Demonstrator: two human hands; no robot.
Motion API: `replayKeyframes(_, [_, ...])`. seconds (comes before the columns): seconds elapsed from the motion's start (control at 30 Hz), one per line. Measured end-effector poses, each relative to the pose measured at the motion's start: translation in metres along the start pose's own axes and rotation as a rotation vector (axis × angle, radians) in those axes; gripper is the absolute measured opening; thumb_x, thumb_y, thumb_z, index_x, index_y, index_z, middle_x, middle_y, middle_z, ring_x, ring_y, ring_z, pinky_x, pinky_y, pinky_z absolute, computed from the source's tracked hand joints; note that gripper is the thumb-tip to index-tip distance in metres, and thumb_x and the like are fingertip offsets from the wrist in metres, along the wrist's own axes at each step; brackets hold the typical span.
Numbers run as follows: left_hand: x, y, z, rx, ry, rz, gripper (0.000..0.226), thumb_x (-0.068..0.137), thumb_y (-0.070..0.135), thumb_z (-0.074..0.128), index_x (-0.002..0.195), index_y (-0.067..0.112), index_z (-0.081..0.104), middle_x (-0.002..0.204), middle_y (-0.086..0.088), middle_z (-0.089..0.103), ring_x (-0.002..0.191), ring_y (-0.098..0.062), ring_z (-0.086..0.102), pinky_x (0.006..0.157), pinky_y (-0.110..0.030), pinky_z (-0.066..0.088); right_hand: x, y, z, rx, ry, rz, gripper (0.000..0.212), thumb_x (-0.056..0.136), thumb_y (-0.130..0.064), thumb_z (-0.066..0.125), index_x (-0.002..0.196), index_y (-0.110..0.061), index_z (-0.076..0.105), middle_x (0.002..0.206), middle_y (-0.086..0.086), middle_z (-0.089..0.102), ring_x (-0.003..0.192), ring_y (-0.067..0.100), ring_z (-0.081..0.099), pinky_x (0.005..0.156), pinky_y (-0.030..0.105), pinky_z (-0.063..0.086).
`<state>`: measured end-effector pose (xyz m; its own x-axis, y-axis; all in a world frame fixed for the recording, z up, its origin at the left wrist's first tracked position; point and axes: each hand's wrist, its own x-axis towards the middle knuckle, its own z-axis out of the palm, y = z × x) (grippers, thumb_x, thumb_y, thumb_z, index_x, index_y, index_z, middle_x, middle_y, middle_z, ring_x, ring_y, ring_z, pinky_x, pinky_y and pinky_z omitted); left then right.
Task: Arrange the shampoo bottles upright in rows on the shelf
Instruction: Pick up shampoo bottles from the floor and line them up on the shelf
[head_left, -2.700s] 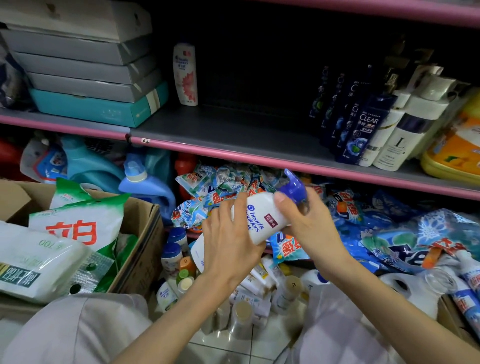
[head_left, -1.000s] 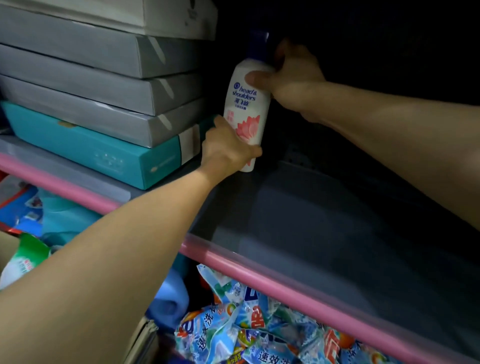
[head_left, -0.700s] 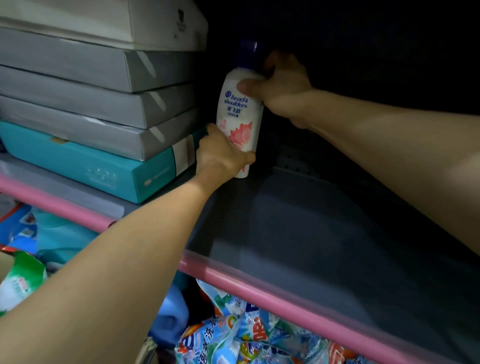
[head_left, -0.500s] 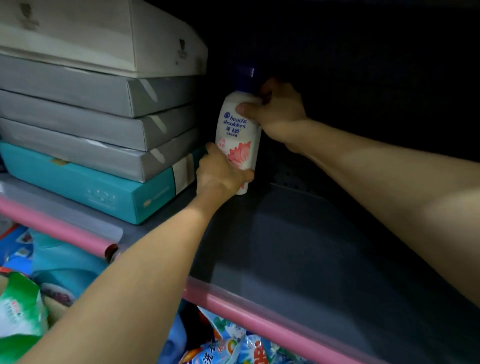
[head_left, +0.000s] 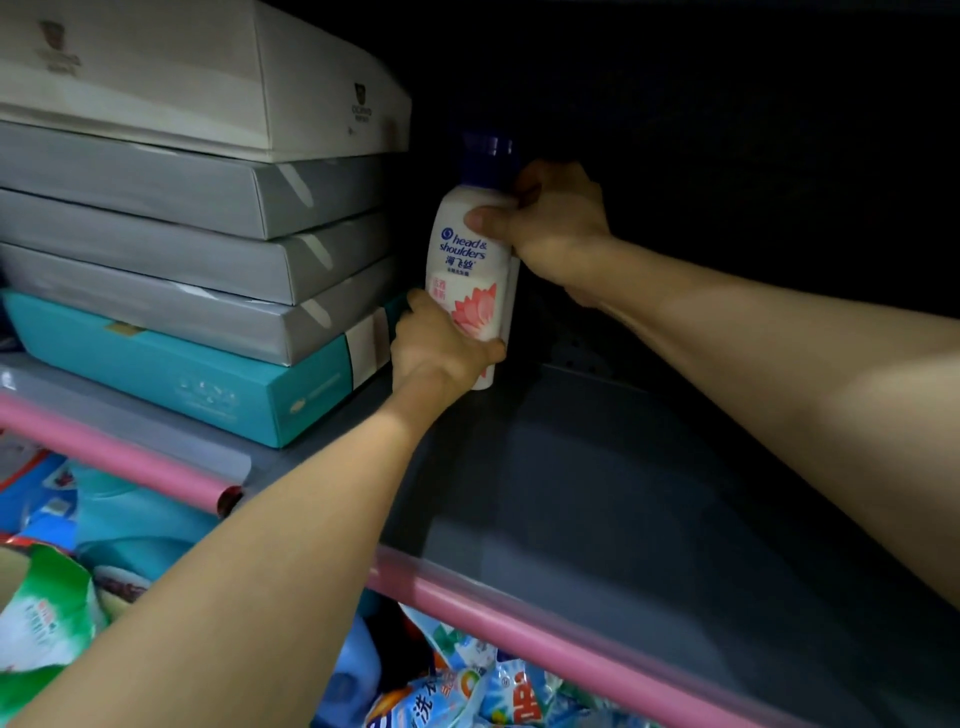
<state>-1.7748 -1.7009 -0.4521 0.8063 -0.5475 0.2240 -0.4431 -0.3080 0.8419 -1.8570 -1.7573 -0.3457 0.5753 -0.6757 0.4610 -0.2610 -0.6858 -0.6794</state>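
A white shampoo bottle (head_left: 470, 270) with a dark blue cap and a pink flower label stands upright at the back left of the dark grey shelf (head_left: 597, 493), beside the stacked boxes. My left hand (head_left: 441, 348) grips its lower part from the left. My right hand (head_left: 550, 223) holds its upper part, thumb across the front just under the cap. A narrow white edge shows behind the bottle's right side; I cannot tell what it is.
A stack of flat grey and white boxes (head_left: 182, 208) on a teal box (head_left: 208, 379) fills the shelf's left side. A pink rail (head_left: 519, 623) runs along the shelf's front edge. Detergent packets (head_left: 467, 691) and a green bag (head_left: 41, 613) lie below.
I carried the bottle from below up to the back of the shelf. Over the last second both hands have kept their hold while the view dropped slightly.
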Motion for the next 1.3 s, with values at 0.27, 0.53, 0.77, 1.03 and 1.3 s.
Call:
replayKeyframes(0.27, [-0.034, 0.009, -0.032, 0.002, -0.114, -0.029, 0.073, 0.067, 0.041, 0.081, 0.126, 0.009, 0.052, 0.125, -0.003, 0.059, 0.112, -0.016, 0.057, 0.088, -0.019, 0.046, -0.044, -0.02, -0.012, 0.083, -0.022, 0.136, 0.054, 0.092, -0.038, 0.057, 0.136, -0.011, 0.041, 0.128, -0.003, 0.055, 0.099, 0.004, 0.053, 0.064, 0.003, 0.045])
replayKeyframes(0.53, [-0.182, 0.007, -0.105, -0.098, -0.319, 0.097, 0.003, 0.08, 0.022, 0.065, 0.078, 0.023, 0.067, 0.076, 0.006, 0.068, 0.07, -0.005, 0.059, 0.078, -0.028, 0.053, -0.205, -0.034, -0.028, 0.243, -0.076, 0.228, 0.022, 0.09, -0.026, 0.059, 0.109, -0.016, 0.057, 0.104, 0.002, 0.067, 0.096, 0.014, 0.064, 0.09, 0.034, 0.054])
replayKeyframes(0.77, [-0.288, -0.062, -0.132, -0.092, -0.38, 0.009, 0.015, 0.08, 0.014, 0.061, 0.081, 0.028, 0.066, 0.082, 0.005, 0.07, 0.078, -0.006, 0.063, 0.081, -0.024, 0.049, -0.348, -0.028, -0.006, 0.323, -0.254, 0.393, 0.022, 0.089, -0.014, 0.06, 0.112, -0.011, 0.059, 0.098, 0.009, 0.068, 0.095, 0.023, 0.066, 0.093, 0.042, 0.052])
replayKeyframes(1.03, [-0.379, -0.181, -0.094, 0.172, -0.556, -0.321, 0.01, 0.084, 0.016, 0.063, 0.092, 0.019, 0.068, 0.095, -0.002, 0.07, 0.093, -0.018, 0.065, 0.071, -0.017, 0.042, -0.463, 0.05, 0.023, 0.076, -0.543, 0.628, 0.024, 0.094, -0.018, 0.056, 0.115, -0.007, 0.059, 0.095, 0.002, 0.061, 0.088, 0.012, 0.056, 0.076, 0.022, 0.041])
replayKeyframes(1.3, [-0.427, -0.235, -0.068, 0.35, -0.813, -0.33, 0.022, 0.087, 0.023, 0.062, 0.106, 0.013, 0.065, 0.109, -0.008, 0.067, 0.102, -0.024, 0.061, 0.088, -0.032, 0.049, -0.543, 0.139, 0.011, -0.219, -0.748, 0.872, 0.038, 0.09, -0.04, 0.058, 0.116, -0.013, 0.059, 0.112, 0.009, 0.065, 0.104, 0.023, 0.06, 0.071, 0.023, 0.035])
